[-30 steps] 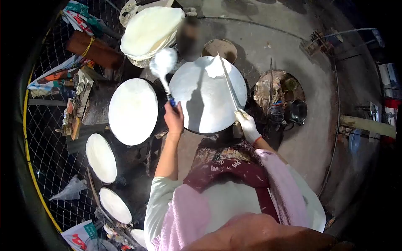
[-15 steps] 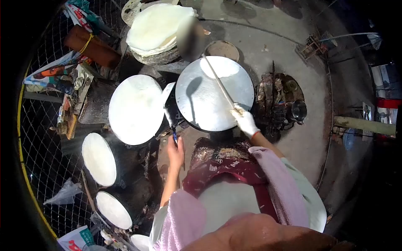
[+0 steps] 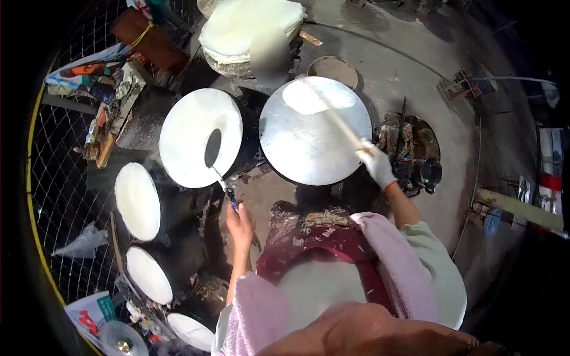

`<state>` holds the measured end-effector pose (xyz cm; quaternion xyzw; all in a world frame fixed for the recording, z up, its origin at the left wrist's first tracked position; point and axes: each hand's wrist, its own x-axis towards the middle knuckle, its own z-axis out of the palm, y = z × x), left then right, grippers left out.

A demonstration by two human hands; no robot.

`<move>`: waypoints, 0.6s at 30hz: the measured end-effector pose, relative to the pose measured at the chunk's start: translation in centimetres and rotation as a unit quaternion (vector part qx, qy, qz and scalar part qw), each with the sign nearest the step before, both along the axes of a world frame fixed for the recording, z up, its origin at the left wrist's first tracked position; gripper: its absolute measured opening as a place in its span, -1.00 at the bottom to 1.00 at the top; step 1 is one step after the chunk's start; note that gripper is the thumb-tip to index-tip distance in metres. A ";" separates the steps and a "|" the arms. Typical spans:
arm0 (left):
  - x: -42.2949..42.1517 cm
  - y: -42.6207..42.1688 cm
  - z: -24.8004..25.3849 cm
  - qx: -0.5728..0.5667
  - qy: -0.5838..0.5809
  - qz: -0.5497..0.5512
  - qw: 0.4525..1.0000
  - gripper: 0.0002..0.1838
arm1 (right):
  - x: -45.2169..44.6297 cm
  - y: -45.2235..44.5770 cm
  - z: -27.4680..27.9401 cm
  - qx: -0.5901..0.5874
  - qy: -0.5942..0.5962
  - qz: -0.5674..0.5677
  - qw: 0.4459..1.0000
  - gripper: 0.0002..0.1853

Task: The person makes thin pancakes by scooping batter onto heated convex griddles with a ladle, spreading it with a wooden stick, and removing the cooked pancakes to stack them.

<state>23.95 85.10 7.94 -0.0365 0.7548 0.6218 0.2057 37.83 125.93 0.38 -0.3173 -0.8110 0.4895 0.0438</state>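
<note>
My left hand (image 3: 240,225) grips the blue handle of a spatula (image 3: 214,148) whose dark oval blade lies over the white round sheet on the left griddle (image 3: 184,113). In a white glove, my right hand (image 3: 377,165) holds a long pale stick (image 3: 341,121) slanting across the right griddle (image 3: 317,151). Its far end reaches a white patch of batter (image 3: 303,98) near that griddle's far edge. What sits at the stick's tip cannot be made out, and a blurred patch lies beside it.
A stack of pale round sheets (image 3: 249,26) stands at the back, near a shallow round pan (image 3: 332,71). More white rounds (image 3: 138,202) line the left side beside a wire fence (image 3: 50,184). To the right are a dark stand and a metal pot (image 3: 428,173).
The spatula has moved left from the gap between the griddles to over the left one. My right hand and the stick have shifted slightly on the right. The whole view has also shifted a little.
</note>
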 end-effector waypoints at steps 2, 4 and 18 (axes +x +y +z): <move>0.5 0.1 -0.9 -0.021 0.040 0.019 0.999 -0.80 | -0.8 3.0 -1.2 -0.119 0.031 -0.076 0.990 -0.71; 0.9 1.0 -0.5 0.002 -0.016 0.048 0.999 -0.83 | -1.2 2.4 -2.7 -0.220 0.083 -0.013 0.972 -0.65; 5.4 4.4 0.0 -0.025 -0.012 0.151 0.988 -0.86 | -4.8 6.2 -1.0 -0.314 -0.064 0.145 0.936 -0.54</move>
